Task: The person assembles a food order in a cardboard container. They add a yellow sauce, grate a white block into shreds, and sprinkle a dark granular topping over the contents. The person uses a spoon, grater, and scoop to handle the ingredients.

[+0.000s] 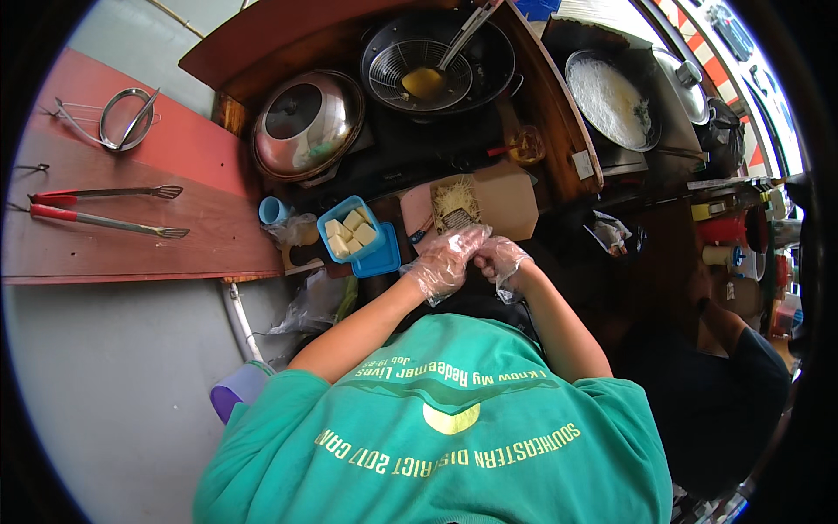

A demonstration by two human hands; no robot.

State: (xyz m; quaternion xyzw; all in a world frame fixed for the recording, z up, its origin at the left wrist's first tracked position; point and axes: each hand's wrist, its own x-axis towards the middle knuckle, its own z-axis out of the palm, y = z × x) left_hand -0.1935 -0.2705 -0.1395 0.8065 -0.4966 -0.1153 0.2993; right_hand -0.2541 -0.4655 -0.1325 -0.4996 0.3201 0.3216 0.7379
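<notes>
Two gloved hands sat mid-frame: left hand (447, 260) at the box's (511, 205) lower edge, right hand (504, 259) curled; I couldn't tell their hold. Slim space parted box and blue tub (367, 248), left.

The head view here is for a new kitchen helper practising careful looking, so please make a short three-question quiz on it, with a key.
1. Where do the pale blocks lie?
A. In a red bowl
B. In an open blue tub
C. On a green tray

2. True or false: the shiny domed lid is to the left of the black wok.

3. What covers both the left hand and the right hand?

Key: 1. B. 2. True. 3. Clear plastic gloves.
</notes>
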